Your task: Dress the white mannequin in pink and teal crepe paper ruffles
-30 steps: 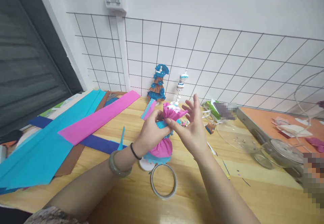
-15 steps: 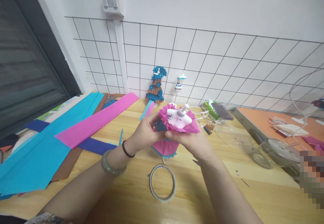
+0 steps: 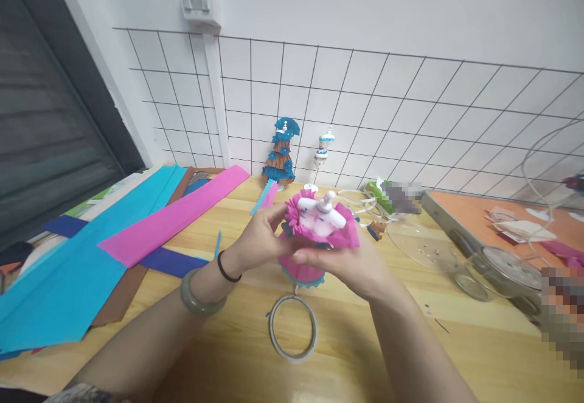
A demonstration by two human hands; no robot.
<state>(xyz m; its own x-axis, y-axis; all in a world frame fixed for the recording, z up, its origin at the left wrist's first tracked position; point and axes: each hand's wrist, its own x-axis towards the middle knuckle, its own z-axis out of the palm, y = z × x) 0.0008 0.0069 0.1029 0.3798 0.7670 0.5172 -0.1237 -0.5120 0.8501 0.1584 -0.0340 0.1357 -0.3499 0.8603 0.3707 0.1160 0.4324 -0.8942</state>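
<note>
A small white doll figure dressed in pink and blue crepe paper (image 3: pixel 319 223) is held over the wooden table (image 3: pixel 410 342). My left hand (image 3: pixel 260 242) is closed round its waist from the left, where a pink ruffle spreads out. My right hand (image 3: pixel 347 257) grips the same waist from the right, fingers pressed under the ruffle. The pink skirt with a blue hem (image 3: pixel 301 272) hangs below both hands. A roll of clear tape (image 3: pixel 292 327) lies flat on the table just in front of the doll.
Long sheets of pink (image 3: pixel 173 217), light blue (image 3: pixel 77 269) and dark blue (image 3: pixel 168 262) crepe paper lie at the left. Two finished paper dolls (image 3: pixel 280 154) stand by the wire grid wall. A clear plastic dome and discs (image 3: pixel 456 251) and an orange board (image 3: pixel 493 220) sit at right.
My right hand, open with fingers spread a second ago, has closed on the doll's waist. The pink ruffle has been folded down and the white figure now shows on top.
</note>
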